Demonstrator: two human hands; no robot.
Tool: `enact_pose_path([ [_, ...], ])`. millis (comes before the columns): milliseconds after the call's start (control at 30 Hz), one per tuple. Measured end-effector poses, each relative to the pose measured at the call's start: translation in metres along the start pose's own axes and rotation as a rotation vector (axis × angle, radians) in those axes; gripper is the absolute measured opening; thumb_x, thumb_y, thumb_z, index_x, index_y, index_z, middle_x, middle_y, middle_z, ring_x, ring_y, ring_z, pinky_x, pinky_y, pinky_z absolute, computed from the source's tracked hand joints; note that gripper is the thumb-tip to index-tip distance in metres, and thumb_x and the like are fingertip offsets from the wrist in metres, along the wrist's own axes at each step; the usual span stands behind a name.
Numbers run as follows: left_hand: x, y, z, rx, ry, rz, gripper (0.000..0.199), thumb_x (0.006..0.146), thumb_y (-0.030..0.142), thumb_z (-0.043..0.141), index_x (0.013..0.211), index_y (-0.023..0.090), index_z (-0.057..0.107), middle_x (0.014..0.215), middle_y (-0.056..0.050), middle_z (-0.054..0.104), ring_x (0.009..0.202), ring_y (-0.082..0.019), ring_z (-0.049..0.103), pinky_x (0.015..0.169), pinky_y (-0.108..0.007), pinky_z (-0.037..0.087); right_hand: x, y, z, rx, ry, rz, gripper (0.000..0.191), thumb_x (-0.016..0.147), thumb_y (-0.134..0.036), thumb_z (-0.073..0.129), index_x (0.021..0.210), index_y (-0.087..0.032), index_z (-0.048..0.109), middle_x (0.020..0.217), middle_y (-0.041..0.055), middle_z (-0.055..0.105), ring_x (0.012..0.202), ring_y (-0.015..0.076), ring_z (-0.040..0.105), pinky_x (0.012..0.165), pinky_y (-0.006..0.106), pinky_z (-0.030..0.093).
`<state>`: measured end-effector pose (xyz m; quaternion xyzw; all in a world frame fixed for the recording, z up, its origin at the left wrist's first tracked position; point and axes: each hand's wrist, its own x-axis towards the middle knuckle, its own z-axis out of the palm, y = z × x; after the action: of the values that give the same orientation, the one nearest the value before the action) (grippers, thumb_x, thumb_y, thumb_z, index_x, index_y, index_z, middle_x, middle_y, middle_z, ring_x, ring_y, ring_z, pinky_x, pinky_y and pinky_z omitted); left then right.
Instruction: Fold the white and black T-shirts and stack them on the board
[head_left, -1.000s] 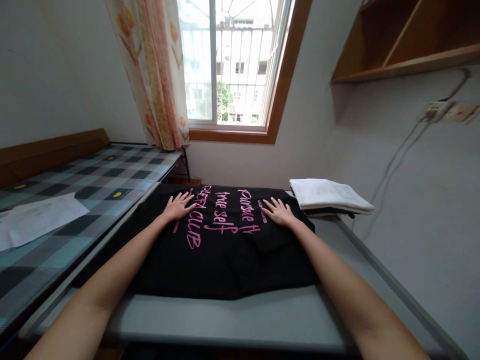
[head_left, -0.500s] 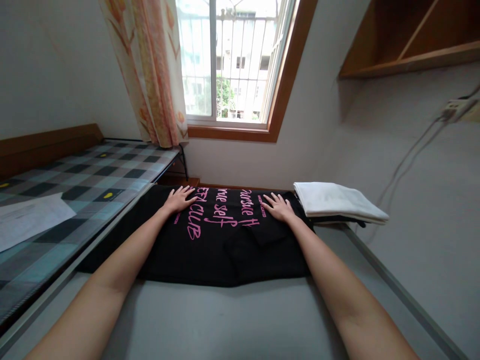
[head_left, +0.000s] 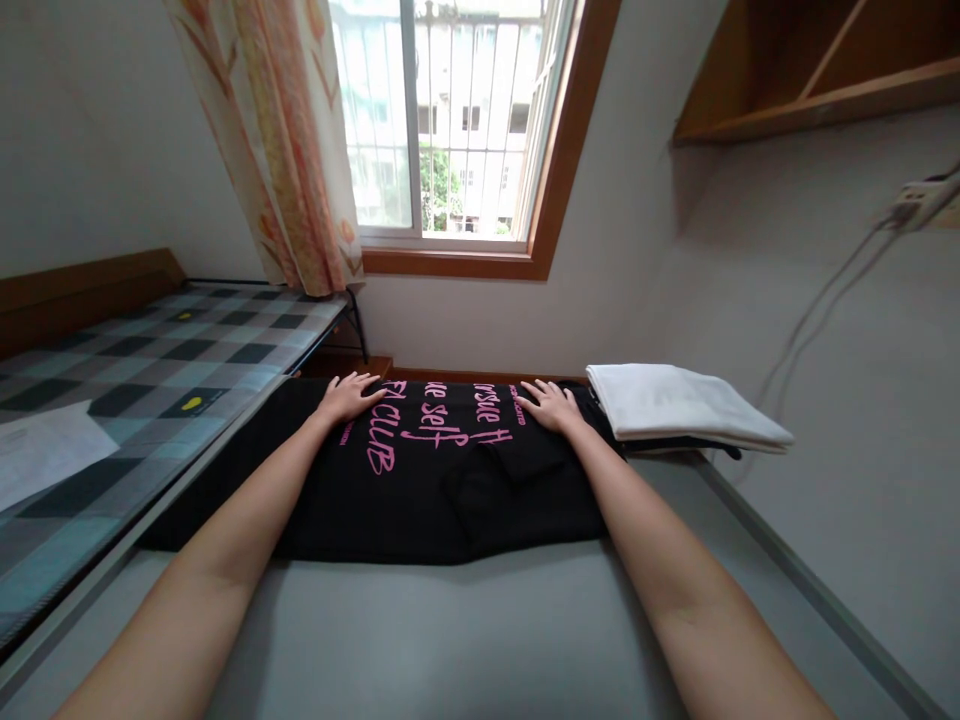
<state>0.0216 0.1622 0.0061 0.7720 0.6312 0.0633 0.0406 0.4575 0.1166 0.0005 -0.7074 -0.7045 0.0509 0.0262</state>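
A black T-shirt (head_left: pixel 360 520) with pink lettering lies sideways across the grey tabletop (head_left: pixel 442 640). One sleeve is laid across its front, near the right. My left hand (head_left: pixel 349 397) rests on the far edge of the shirt, left of the lettering, fingers spread. Close to the far right part of the shirt, my right hand (head_left: pixel 551 405) lies palm down with its fingers apart. Both hands touch the cloth; their palms and undersides are hidden. The far edge of the shirt drops out of sight beyond the fingertips.
Folded white cloth (head_left: pixel 679 402) sits on dark cloth at the table's right side. To the left stands a bed with a checked mattress (head_left: pixel 247 352), a paper sheet (head_left: pixel 52 450) on it. Beyond are a curtain (head_left: pixel 274 150) and a barred window (head_left: pixel 465 130); a wooden shelf (head_left: pixel 817 100) hangs upper right.
Less of the pink lettering shows at the far edge than before. Both hands stay on the cloth, fingers spread. The camera view has shifted slightly.
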Motion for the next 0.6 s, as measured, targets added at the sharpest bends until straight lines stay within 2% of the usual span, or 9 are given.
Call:
enact_pose_path([
  [167, 0.0, -0.002, 0.003, -0.039, 0.072, 0.005, 0.067, 0.087, 0.066, 0.038, 0.138, 0.024, 0.051, 0.146, -0.007, 0.047, 0.139, -0.03, 0.032, 0.113, -0.05, 0.02, 0.003, 0.0, 0.001, 0.027, 0.036, -0.004, 0.072, 0.089, -0.072, 0.023, 0.148, -0.033, 0.035, 0.154, 0.0049, 0.033, 0.143, 0.0249, 0.023, 0.115, 0.053, 0.012],
  [300, -0.006, 0.001, 0.002, -0.022, 0.286, 0.014, 0.052, 0.088, 0.053, 0.043, 0.121, 0.019, 0.065, 0.132, -0.01, 0.058, 0.125, -0.028, 0.048, 0.104, -0.04, 0.035, -0.002, -0.003, 0.001, 0.026, 0.091, 0.0, 0.071, 0.09, -0.069, 0.027, 0.146, -0.028, 0.039, 0.153, 0.0079, 0.035, 0.141, 0.0273, 0.027, 0.114, 0.051, 0.018],
  [400, -0.014, 0.006, 0.0, 0.044, 0.412, -0.01, 0.043, 0.088, 0.044, 0.042, 0.101, 0.017, 0.073, 0.111, -0.012, 0.065, 0.104, -0.026, 0.059, 0.091, -0.036, 0.043, -0.01, -0.007, -0.001, -0.02, 0.238, 0.025, 0.068, 0.091, -0.064, 0.036, 0.142, -0.02, 0.046, 0.15, 0.0138, 0.038, 0.138, 0.0306, 0.03, 0.111, 0.048, 0.024],
  [500, -0.02, 0.012, -0.003, 0.101, 0.406, -0.025, 0.043, 0.088, 0.041, 0.04, 0.092, 0.015, 0.075, 0.097, -0.012, 0.067, 0.091, -0.025, 0.062, 0.083, -0.035, 0.044, -0.022, -0.013, -0.003, -0.034, 0.334, 0.012, 0.058, 0.094, -0.053, 0.038, 0.137, -0.016, 0.052, 0.146, 0.0165, 0.042, 0.135, 0.0302, 0.036, 0.108, 0.045, 0.03],
  [600, -0.025, 0.016, -0.006, 0.118, 0.373, -0.04, 0.045, 0.088, 0.043, 0.039, 0.092, 0.016, 0.075, 0.094, -0.012, 0.068, 0.087, -0.025, 0.064, 0.076, -0.033, 0.045, -0.037, -0.018, -0.004, 0.024, 0.307, 0.007, 0.053, 0.097, -0.048, 0.035, 0.134, -0.016, 0.054, 0.144, 0.0167, 0.045, 0.132, 0.0291, 0.041, 0.106, 0.042, 0.034],
])
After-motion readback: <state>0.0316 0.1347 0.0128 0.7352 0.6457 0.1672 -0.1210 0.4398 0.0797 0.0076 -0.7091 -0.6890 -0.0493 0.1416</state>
